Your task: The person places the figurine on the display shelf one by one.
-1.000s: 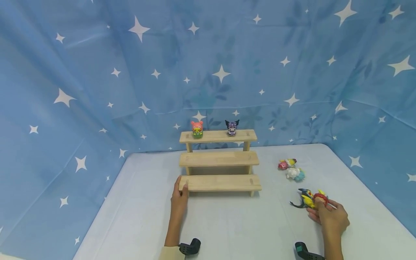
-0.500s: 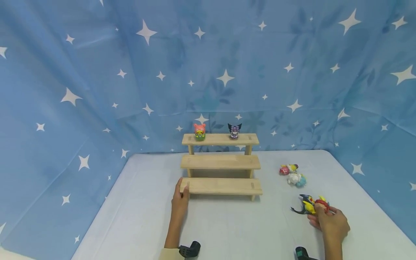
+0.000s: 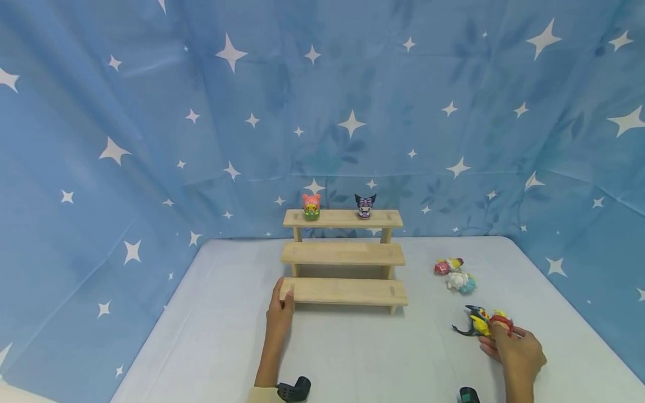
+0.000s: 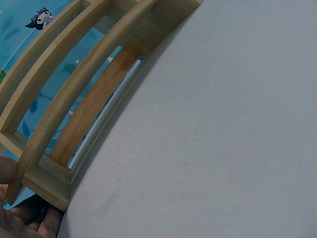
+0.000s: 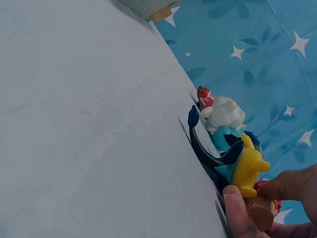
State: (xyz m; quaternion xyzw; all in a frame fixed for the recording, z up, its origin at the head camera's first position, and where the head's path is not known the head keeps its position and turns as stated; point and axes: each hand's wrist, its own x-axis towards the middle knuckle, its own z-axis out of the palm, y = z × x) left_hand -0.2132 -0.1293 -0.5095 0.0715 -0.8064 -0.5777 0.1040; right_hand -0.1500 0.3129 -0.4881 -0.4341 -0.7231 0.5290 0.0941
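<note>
At the left end of the lowest step of a three-tier wooden display stand [image 3: 344,291], my left hand [image 3: 279,319] grips the board, its thumb on top in the head view. The left wrist view has the fingers [image 4: 48,223] under and beside that end. On the right side of the table, my right hand [image 3: 519,351] pinches a small red, yellow and brown figurine [image 5: 261,212] between thumb and fingers, which partly hide it. Touching or very near it lies a dark blue and yellow figurine [image 3: 478,323] with a long curved tail.
On the top tier stand a pink-and-green figurine [image 3: 311,208] and a black-and-purple one [image 3: 365,207]. Farther back on the right lie a red-and-yellow figurine [image 3: 448,266] and a white-and-turquoise one [image 3: 461,282]. A blue star-patterned curtain [image 3: 322,112] hangs behind the white table [image 3: 227,313].
The head view has tilted, so the scene sits slightly lower in it. Both hands keep their holds, with little visible movement against the stand and figurines.
</note>
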